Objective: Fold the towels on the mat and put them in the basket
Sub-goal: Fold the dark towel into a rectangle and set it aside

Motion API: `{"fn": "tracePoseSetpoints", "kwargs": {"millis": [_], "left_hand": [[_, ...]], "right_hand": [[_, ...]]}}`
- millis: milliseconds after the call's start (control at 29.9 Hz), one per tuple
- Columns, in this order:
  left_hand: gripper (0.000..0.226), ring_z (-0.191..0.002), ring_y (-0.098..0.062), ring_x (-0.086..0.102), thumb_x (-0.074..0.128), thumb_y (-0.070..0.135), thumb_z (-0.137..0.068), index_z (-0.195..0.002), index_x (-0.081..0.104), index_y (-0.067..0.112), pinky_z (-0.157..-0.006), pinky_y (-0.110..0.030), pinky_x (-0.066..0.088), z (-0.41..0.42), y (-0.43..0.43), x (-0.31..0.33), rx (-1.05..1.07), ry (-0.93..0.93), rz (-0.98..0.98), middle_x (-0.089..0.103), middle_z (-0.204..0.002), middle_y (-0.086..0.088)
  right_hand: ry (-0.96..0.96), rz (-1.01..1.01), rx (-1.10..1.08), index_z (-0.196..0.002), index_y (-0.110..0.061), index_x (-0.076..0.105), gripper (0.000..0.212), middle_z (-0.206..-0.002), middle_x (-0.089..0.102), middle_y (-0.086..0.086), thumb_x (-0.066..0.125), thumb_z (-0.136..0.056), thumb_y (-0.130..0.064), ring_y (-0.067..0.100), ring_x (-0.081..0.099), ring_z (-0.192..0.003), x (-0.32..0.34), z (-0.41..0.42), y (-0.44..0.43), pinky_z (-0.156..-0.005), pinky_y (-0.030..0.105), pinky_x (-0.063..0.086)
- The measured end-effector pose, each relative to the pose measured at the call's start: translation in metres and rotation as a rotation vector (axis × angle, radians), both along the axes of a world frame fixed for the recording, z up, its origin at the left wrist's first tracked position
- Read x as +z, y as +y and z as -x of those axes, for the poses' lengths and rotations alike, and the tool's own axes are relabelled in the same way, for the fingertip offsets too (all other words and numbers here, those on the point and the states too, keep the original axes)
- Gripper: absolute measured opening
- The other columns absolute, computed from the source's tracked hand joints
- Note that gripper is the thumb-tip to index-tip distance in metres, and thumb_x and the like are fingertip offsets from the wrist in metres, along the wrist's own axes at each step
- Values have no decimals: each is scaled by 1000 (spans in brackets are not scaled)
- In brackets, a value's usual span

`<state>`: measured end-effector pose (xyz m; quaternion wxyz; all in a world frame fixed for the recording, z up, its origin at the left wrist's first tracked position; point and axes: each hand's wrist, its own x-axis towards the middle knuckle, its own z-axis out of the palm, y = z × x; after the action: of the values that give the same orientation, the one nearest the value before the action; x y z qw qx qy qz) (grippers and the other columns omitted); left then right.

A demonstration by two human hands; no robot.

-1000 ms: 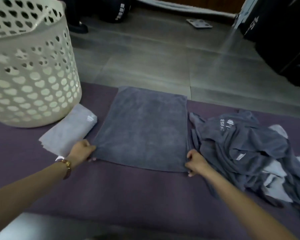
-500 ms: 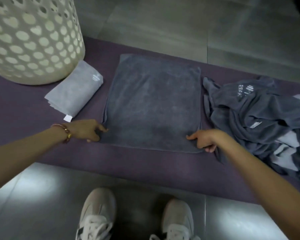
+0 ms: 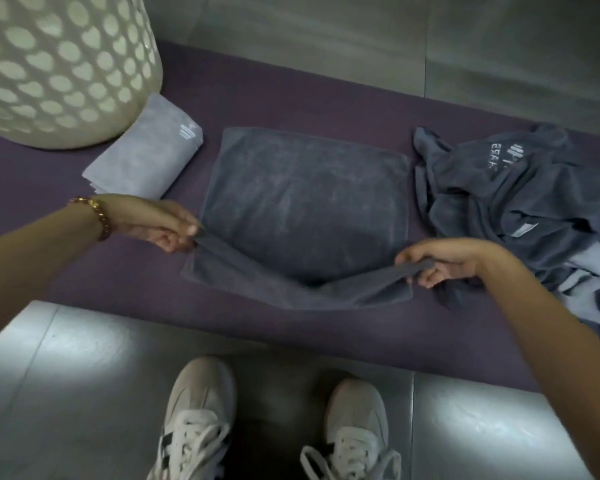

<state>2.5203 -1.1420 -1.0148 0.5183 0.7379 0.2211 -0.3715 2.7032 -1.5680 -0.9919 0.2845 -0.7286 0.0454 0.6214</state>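
Note:
A dark grey towel (image 3: pixel 305 199) lies flat on the purple mat (image 3: pixel 291 98) in front of me. My left hand (image 3: pixel 153 221) pinches its near left corner and my right hand (image 3: pixel 444 259) pinches its near right corner; both corners are lifted off the mat and the near edge sags between them. A folded light grey towel (image 3: pixel 146 161) rests to the left, beside the white perforated basket (image 3: pixel 56 64). A heap of unfolded grey towels (image 3: pixel 520 202) lies to the right.
My two white sneakers (image 3: pixel 194 417) stand on the grey tiled floor (image 3: pixel 66 393) just in front of the mat's near edge. More grey floor lies beyond the mat.
Both hands have gone from resting at the dark towel's near corners to pinching them and raising them off the mat. The camera has tilted further down.

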Motion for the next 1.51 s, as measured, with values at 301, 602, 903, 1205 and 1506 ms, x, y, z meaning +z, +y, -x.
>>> {"fn": "tracePoseSetpoints", "kwargs": {"millis": [301,602,903,1205,1506], "left_hand": [[22,-67,-5,48,64,12,-88,-70,55,22,-56,-11,40,-87,6,-13,598,-477,-111,54,-71,6],[8,-72,-18,40,43,11,-99,-93,39,11,-69,-28,30,-108,-7,-48,583,-719,-448,41,-72,-3],[12,-76,-23,47,50,15,-96,-97,51,3,-70,-32,36,-147,4,-65,560,-661,-622,54,-82,-17],[23,-89,-37,56,47,21,-98,-104,52,-1,-76,-37,40,-157,3,-70,621,-683,-696,61,-94,-23],[28,-97,-38,56,39,22,-101,-116,48,1,-76,-35,38,-164,-5,-69,607,-671,-794,61,-105,-23]], "right_hand": [[-342,-163,-643,-78,-11,48,13,-81,58,3,38,-79,-3,15,52,-67,-16,-69,61,-53,20,43],[-1257,52,-342,-94,-1,59,26,-107,58,25,52,-96,-27,33,57,-96,-64,-74,71,-90,35,44],[-1111,216,-497,-101,3,60,29,-92,63,21,50,-93,-22,36,61,-92,-71,-103,89,-68,28,36],[-1308,191,-468,-118,-1,52,34,-111,64,19,44,-99,-28,35,59,-103,-78,-115,91,-75,29,40],[-1271,223,-543,-120,-2,48,34,-114,63,18,39,-101,-29,32,59,-104,-87,-122,92,-74,25,34]]}}
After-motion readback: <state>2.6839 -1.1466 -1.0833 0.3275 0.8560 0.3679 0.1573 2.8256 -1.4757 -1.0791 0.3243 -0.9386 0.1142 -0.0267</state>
